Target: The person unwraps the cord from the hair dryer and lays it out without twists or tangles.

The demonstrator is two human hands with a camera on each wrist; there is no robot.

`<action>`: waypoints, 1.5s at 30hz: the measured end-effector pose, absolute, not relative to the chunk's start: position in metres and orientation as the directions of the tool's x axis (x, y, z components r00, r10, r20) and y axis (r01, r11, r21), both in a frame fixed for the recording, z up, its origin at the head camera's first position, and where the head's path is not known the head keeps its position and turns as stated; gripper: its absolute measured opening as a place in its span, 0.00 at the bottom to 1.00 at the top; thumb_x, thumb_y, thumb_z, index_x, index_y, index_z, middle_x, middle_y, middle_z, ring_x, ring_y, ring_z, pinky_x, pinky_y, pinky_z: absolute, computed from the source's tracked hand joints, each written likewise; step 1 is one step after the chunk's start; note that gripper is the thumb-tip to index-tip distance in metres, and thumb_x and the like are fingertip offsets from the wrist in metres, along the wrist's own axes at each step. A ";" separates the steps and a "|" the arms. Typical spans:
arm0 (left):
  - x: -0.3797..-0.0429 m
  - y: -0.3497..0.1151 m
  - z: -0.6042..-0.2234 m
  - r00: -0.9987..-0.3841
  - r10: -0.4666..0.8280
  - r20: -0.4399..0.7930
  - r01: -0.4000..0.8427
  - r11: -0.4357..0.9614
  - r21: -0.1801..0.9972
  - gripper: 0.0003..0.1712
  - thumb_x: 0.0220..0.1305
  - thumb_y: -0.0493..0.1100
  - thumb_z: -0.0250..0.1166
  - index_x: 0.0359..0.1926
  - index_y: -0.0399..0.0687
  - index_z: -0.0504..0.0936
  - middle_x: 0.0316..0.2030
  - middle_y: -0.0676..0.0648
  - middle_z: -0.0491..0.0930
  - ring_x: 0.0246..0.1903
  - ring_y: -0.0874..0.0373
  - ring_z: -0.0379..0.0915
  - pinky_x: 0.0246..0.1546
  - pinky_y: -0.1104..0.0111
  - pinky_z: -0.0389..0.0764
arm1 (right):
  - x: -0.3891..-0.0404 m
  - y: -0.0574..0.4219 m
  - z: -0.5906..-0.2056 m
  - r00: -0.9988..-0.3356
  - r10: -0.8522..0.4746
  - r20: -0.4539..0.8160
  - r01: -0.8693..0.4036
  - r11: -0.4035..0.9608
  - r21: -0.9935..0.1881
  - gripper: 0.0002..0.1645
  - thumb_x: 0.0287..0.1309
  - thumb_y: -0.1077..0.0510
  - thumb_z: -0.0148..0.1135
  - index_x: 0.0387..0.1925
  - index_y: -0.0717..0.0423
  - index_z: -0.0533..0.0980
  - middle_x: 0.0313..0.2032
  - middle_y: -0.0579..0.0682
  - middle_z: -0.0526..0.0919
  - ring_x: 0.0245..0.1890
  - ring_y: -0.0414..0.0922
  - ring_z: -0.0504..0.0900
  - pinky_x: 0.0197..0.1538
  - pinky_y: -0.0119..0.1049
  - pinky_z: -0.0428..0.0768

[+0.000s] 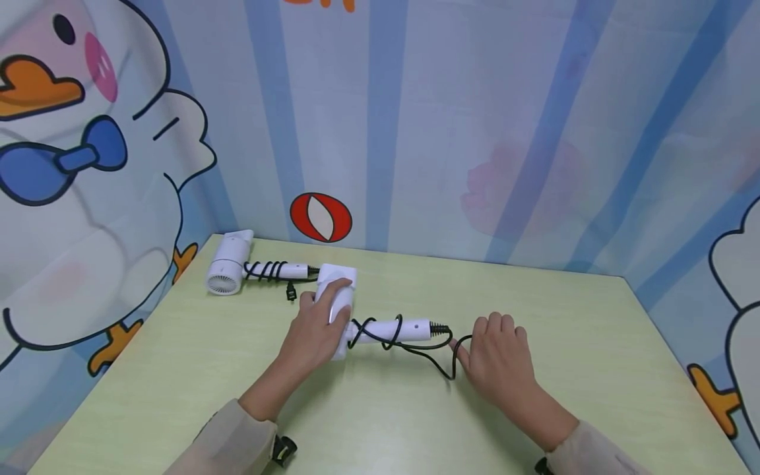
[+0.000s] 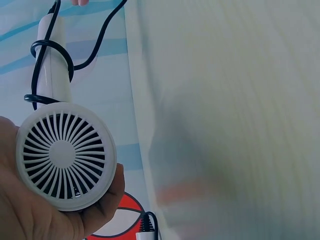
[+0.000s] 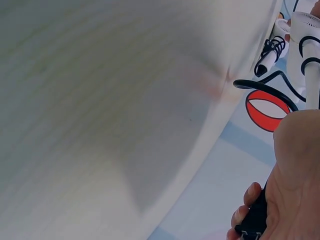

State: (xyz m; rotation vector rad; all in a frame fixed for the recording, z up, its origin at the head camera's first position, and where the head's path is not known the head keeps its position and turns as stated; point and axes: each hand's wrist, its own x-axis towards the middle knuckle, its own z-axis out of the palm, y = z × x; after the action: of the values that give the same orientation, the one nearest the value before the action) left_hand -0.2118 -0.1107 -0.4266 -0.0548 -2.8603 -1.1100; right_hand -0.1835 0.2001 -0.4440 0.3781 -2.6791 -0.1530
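Observation:
A white hair dryer [image 1: 415, 330] lies across the middle of the table, its handle pointing right. My left hand [image 1: 317, 330] grips its head; in the left wrist view the round slotted vent [image 2: 62, 154] faces the camera, with fingers and palm around the housing. Black cord [image 2: 37, 70] loops loosely round the handle and runs to my right hand [image 1: 501, 363]. That hand has its fingers curled round the black plug [image 3: 256, 220] at the cord's end, seen in the right wrist view. The plug is hidden in the head view.
A second white hair dryer [image 1: 228, 260] lies at the table's back left, its cord wound round the handle and its small black plug [image 1: 291, 291] hanging loose beside it. The pale table [image 1: 564, 316] ends at a printed curtain [image 1: 427, 132] behind.

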 end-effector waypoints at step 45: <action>-0.202 -0.106 -0.412 -0.992 0.073 0.103 0.123 0.751 0.648 0.27 0.75 0.57 0.54 0.72 0.77 0.64 0.60 0.35 0.64 0.32 0.47 0.76 0.28 0.61 0.77 | -0.232 0.193 -0.430 -0.919 -0.173 0.355 -0.161 0.985 0.063 0.36 0.69 0.37 0.57 0.19 0.60 0.59 0.22 0.55 0.62 0.26 0.55 0.65 0.28 0.47 0.66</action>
State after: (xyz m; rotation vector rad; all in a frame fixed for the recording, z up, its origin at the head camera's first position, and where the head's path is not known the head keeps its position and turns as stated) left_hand -0.2016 -0.1058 -0.4119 -0.1610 -2.8736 -1.0713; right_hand -0.2324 0.1934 -0.4297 0.2402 -2.7634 -0.0465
